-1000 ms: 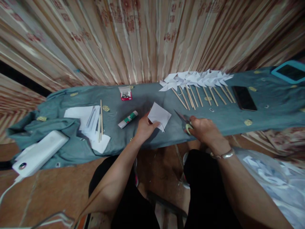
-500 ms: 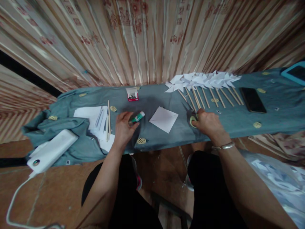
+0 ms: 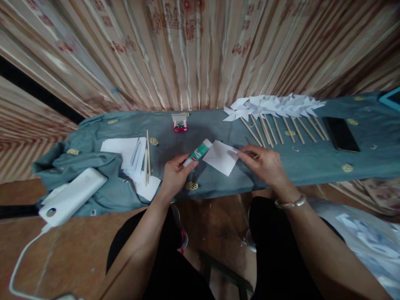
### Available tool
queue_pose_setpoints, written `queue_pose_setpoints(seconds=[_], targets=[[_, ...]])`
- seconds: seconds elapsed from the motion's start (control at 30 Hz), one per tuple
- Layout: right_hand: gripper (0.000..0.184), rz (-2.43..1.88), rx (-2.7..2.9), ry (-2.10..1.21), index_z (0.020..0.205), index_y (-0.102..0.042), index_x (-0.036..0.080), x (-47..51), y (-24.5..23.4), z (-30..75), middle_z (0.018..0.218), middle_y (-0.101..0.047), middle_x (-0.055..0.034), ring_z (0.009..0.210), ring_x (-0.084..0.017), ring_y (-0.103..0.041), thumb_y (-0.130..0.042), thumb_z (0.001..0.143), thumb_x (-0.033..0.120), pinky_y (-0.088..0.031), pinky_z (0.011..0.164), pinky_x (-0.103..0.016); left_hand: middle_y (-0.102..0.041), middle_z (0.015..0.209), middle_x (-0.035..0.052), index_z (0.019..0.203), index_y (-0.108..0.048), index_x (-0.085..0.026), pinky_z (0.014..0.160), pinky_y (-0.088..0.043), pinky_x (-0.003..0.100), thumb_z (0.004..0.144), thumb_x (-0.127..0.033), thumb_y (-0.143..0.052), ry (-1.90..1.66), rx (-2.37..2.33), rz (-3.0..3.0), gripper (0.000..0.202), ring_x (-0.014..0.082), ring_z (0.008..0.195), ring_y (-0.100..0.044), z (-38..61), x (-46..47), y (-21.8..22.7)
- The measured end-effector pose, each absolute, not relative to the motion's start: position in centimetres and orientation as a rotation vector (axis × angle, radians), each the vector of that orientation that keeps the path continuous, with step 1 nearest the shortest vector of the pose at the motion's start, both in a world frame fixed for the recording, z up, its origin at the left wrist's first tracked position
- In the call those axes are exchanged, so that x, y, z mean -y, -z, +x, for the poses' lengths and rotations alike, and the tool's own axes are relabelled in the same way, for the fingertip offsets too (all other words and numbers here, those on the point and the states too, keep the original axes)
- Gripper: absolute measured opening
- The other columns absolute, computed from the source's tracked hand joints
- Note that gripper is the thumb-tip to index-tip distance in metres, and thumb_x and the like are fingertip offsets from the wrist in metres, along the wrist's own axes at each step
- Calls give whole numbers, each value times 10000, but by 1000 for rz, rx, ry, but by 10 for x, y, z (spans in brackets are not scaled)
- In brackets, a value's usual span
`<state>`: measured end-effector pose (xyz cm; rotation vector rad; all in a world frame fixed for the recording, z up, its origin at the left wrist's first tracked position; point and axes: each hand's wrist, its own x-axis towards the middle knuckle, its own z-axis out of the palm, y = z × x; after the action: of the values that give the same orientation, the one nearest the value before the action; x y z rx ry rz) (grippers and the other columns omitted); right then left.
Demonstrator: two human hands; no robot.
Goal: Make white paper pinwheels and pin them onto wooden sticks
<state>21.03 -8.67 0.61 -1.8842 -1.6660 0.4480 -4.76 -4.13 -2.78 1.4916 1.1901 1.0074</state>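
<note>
A green and white glue stick (image 3: 198, 152) is gripped in my left hand (image 3: 175, 174), its white end angled up beside the left corner of a creased white paper square (image 3: 222, 158). The square lies on the cloth with a corner toward me. At its right corner, my right hand (image 3: 265, 164) has thumb and forefinger closed on the paper's edge. Scissors (image 3: 248, 141) lie under that hand, mostly hidden, with only a blade tip showing. Above the hand rests a row of white paper pinwheels (image 3: 271, 105) on wooden sticks (image 3: 286, 125).
A small red box of metal pins (image 3: 180, 126) stands at the back. Paper sheets (image 3: 120, 148) and loose wooden sticks (image 3: 147, 156) lie left, near a white power bank (image 3: 73, 193) with a cable. A black phone (image 3: 341, 134) lies right. A clear plastic bag (image 3: 368, 237) sits lower right.
My left hand has lifted the glue stick and brought it right, up to the paper square. My right hand has left the scissors' handles and moved left onto the paper's corner.
</note>
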Motion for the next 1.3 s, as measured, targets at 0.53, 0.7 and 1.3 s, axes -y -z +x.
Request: queue_pose_setpoints(seconds=[0.53,0.7,1.3], targets=[[342,-1216,490,-1456,671,-665,173,77,-2,168,587,-636,28,496,-59,-532,-876,530,402,-382,407,-146,-733,926,63,1034,-722,-161,745,-519,308,766,-387,-693,-863,-1030,1498,352,188,796,-657,-20,53,32],[308,-1172,457,-1468,796,-682,187,72,5,182,708,-694,-4,533,-81,-573,-834,612,381,-481,458,-170,-682,1108,105,1120,-682,-165,949,-473,400,814,-215,-629,-867,-1281,2078,315,239,1046,-605,-34,32,39],[211,-1465,1079,-1025,824,-644,217,52,13,200,850,-698,-1,787,-163,-639,-754,657,285,-508,744,-311,-433,1453,174,1320,-500,-229,1094,-245,584,881,-419,-571,-571,-1081,2638,483,332,1390,-315,18,66,42]])
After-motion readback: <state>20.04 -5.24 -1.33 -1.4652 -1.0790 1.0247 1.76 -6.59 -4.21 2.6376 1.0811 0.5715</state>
